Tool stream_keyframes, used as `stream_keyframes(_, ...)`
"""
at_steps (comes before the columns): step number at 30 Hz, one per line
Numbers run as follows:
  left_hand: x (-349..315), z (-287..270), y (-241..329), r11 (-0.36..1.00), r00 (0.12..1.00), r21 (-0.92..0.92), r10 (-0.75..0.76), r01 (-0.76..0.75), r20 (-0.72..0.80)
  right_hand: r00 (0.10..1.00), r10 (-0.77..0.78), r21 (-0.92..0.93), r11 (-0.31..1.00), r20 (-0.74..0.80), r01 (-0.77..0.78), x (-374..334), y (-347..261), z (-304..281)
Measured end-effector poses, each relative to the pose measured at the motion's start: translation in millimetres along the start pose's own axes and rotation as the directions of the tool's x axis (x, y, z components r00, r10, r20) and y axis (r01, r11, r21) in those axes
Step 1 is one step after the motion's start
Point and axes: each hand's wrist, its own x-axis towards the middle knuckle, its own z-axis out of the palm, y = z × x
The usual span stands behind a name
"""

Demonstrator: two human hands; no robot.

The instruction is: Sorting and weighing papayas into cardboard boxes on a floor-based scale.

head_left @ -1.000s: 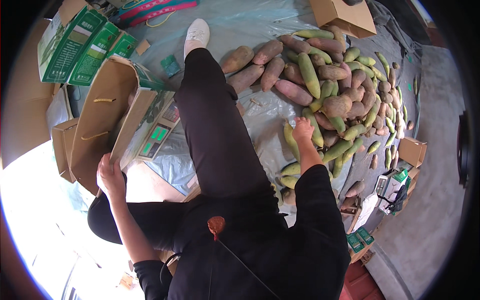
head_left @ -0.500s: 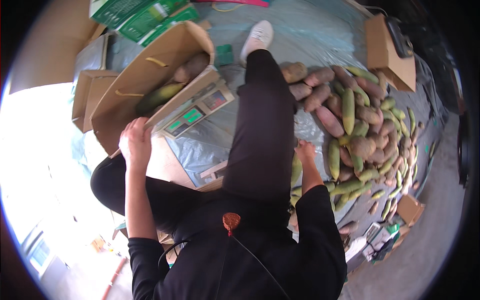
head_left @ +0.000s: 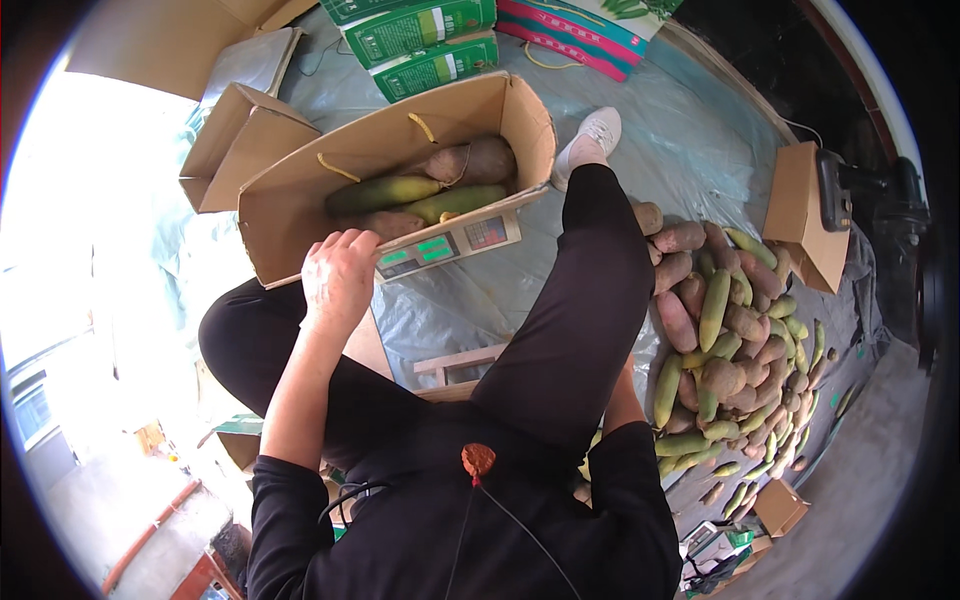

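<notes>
My left hand [head_left: 340,278] has its fingers curled over the near rim of an open cardboard box [head_left: 278,215] with yellow cord handles. Inside the box lie long green radishes [head_left: 385,193] and brownish-pink root vegetables [head_left: 478,160], probably radishes too. The box sits on a digital scale [head_left: 468,238] whose green display shows at its near side. My right forearm [head_left: 624,398] goes down behind my right leg, beside a heap of loose radishes [head_left: 722,378]. The leg hides my right hand and its fingers.
Green printed cartons [head_left: 435,70] and a pink-and-blue carton [head_left: 575,38] stand at the far side. A smaller cardboard box [head_left: 240,145] is left of the scale. Another carton [head_left: 805,215] stands at the right beyond the heap. Plastic sheeting [head_left: 690,125] covers the floor.
My view has turned, so the box and its contents show more fully. My left hand keeps its place on the box rim. The right hand has gone out of sight behind my leg.
</notes>
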Motion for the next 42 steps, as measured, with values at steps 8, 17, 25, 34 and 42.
stream_keyframes(8, -3.1, 3.4, -2.8, 0.999, 1.000, 0.020, 0.031, -0.031, -0.002, 1.000, 0.004, 0.246, 0.969, 0.001, -0.005, -22.0, 18.4, -20.0)
stream_keyframes(17, -10.5, 6.2, -8.7, 0.997, 0.998, 0.046, 0.067, -0.066, -0.021, 0.990, -0.004, 0.453, 0.889, -0.143, 0.069, -98.8, -37.1, -64.4)
stream_keyframes(25, -8.5, 5.0, -5.7, 0.990, 0.979, -0.019, 0.138, -0.142, -0.149, 0.629, -0.640, -0.157, 0.745, -0.441, 0.648, -148.9, -185.9, -140.3)
stream_keyframes(34, -19.4, 3.0, -10.0, 0.911, 0.881, -0.196, 0.266, -0.362, -0.390, 0.341, -0.892, 0.392, 0.211, -0.298, 0.895, -323.2, -407.0, -146.1)
stream_keyframes(42, -15.4, 4.5, -8.4, 0.876, 0.862, -0.223, 0.321, -0.428, -0.393, 0.204, -0.937, 0.726, 0.349, 0.284, 0.592, -379.1, -483.5, -8.2)
